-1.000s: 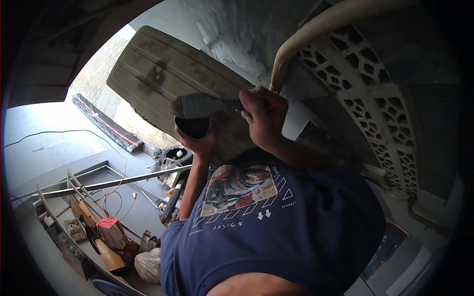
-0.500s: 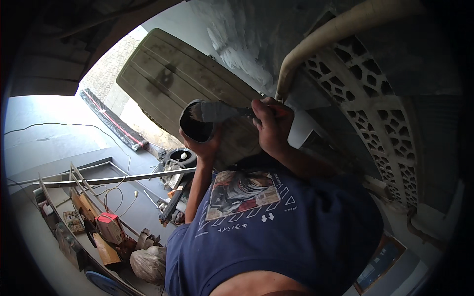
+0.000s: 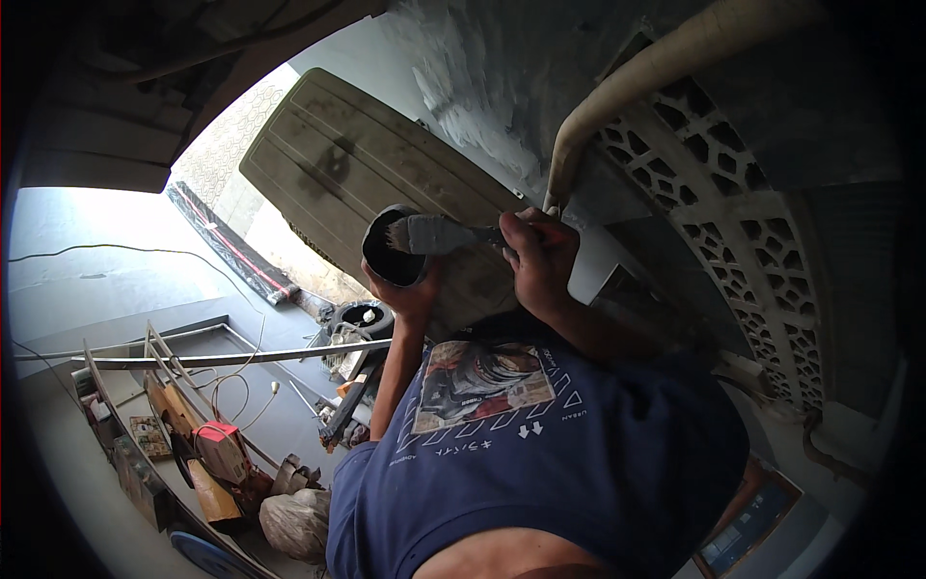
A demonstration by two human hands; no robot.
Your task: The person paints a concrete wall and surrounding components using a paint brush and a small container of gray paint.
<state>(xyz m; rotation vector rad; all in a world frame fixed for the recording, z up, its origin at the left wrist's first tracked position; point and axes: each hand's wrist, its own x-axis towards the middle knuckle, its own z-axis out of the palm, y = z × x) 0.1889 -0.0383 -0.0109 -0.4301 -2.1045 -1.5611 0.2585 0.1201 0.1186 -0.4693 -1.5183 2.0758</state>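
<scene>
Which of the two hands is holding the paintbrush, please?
The right hand: it grips the paintbrush by its handle, whereas the left hand holds the dark, open-topped container.

Dark cup (image 3: 391, 264) held in left hand (image 3: 410, 297). Brush (image 3: 440, 234) gripped in right hand (image 3: 542, 256), bristles (image 3: 397, 234) held at cup's mouth. Ridged olive panel (image 3: 362, 135) seen beyond hands; beige pipe (image 3: 632, 89) set near patterned vent blocks (image 3: 738, 218); black wrapped bundle (image 3: 230, 246) laid at left.
</scene>
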